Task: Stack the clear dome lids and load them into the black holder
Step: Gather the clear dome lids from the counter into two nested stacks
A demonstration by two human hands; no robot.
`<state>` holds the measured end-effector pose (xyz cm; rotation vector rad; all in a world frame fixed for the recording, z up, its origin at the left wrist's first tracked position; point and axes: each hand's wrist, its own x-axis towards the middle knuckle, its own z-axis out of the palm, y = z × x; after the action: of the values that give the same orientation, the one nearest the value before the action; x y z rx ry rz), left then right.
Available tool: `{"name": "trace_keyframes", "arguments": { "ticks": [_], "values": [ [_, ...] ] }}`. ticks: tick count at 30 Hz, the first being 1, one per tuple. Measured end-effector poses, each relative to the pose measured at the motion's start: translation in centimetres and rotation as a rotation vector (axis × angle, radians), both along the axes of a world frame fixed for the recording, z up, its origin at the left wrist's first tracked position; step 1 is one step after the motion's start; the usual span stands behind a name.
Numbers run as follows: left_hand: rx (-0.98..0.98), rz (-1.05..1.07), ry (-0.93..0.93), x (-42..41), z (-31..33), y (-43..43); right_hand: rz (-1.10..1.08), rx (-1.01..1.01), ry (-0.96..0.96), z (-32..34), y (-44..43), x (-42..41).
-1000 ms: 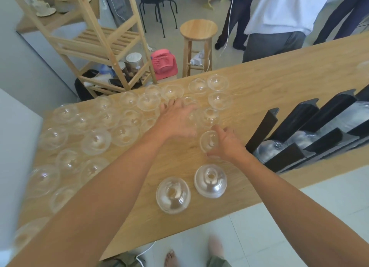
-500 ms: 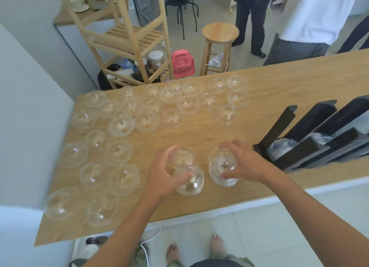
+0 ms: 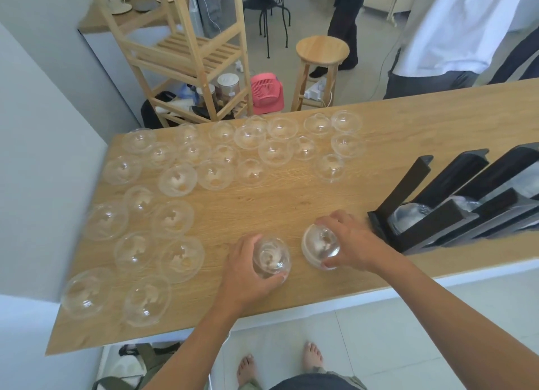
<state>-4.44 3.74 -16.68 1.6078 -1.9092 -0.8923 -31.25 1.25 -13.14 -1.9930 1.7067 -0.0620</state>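
Several clear dome lids [image 3: 178, 181] lie spread over the left and far parts of the wooden table [image 3: 423, 127]. My left hand [image 3: 248, 273] grips a small stack of dome lids [image 3: 271, 256] near the front edge. My right hand [image 3: 353, 243] grips a second stack of dome lids [image 3: 319, 245] just to the right of it. The black holder [image 3: 420, 229] stands at the right, its slanted slots holding some clear lids [image 3: 408, 216].
A wooden shelf rack [image 3: 186, 54], a pink fan [image 3: 267, 93] and a round stool [image 3: 322, 51] stand beyond the table. People stand at the far right. A grey wall edges the table's left side. My bare feet show below the front edge.
Both hands came back from the far lids to the front edge. Each now holds lids set onto the two domes that stood there, forming two stacks.
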Motion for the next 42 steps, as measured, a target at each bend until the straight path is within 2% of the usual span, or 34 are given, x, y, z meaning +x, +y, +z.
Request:
{"name": "trace_keyframes", "arguments": {
  "ticks": [8, 25, 28, 38, 42],
  "values": [
    [0.018, 0.11, 0.054, 0.7, -0.4, 1.3, -0.005, -0.011, -0.012, -0.1, 0.1, -0.1],
    [-0.085, 0.015, -0.103, 1.3, -0.4, 1.2, 0.027, 0.07, 0.046, 0.8, 0.0, 0.4],
    [-0.115, 0.029, -0.101, 2.1, 0.8, 1.0, 0.06, 0.018, 0.034, 1.8, -0.5, 1.0],
    [-0.237, 0.228, -0.223, 11.0, 6.0, 0.7, 0.319, -0.096, -0.012, 4.6, -4.0, 11.8],
    [-0.178, 0.233, -0.328, 16.2, 7.4, -0.5, 0.447, -0.097, 0.011, 4.5, -4.9, 17.0]
  ]
}}
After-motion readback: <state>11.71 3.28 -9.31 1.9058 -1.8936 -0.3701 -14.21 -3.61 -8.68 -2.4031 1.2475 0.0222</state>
